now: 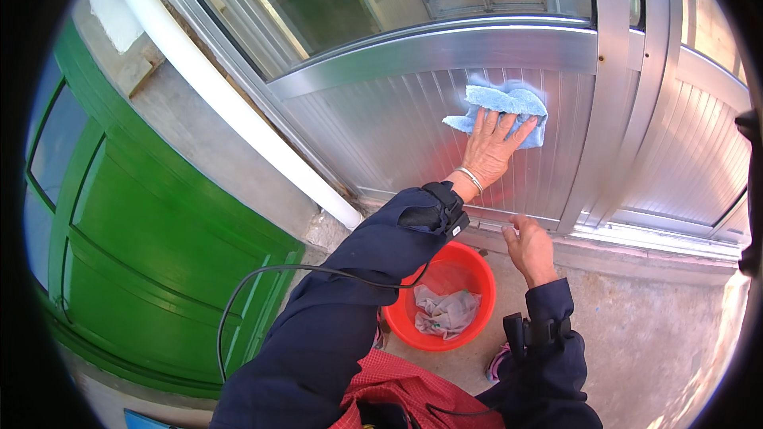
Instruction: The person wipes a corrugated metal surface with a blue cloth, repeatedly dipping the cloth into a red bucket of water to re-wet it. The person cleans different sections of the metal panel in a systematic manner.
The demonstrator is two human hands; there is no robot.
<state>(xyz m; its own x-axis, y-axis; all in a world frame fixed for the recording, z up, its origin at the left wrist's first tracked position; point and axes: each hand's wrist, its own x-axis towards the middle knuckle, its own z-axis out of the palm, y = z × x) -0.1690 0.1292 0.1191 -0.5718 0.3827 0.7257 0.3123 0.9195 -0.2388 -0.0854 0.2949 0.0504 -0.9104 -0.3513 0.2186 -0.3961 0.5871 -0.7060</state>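
Observation:
My left hand (492, 149), with a metal bangle at the wrist, presses a light blue cloth (512, 101) flat against the ribbed metal panel (381, 131) of a sliding door, below its window. The fingers are spread over the cloth. Lower and to the right, my right hand (529, 244) hangs in front of the door's bottom rail with its fingers loosely bent and nothing seen in it. Beneath my left arm, a red plastic basin (490, 292) stands on the ground with a wet, greyish cloth (444, 310) in it.
A white pipe (238, 107) runs down the wall left of the door frame. Farther left is a green panelled door (155, 238). A black cable (238, 292) loops from my left arm. Concrete ground (632, 333) lies at right, and my shoe (496, 363) shows beside the basin.

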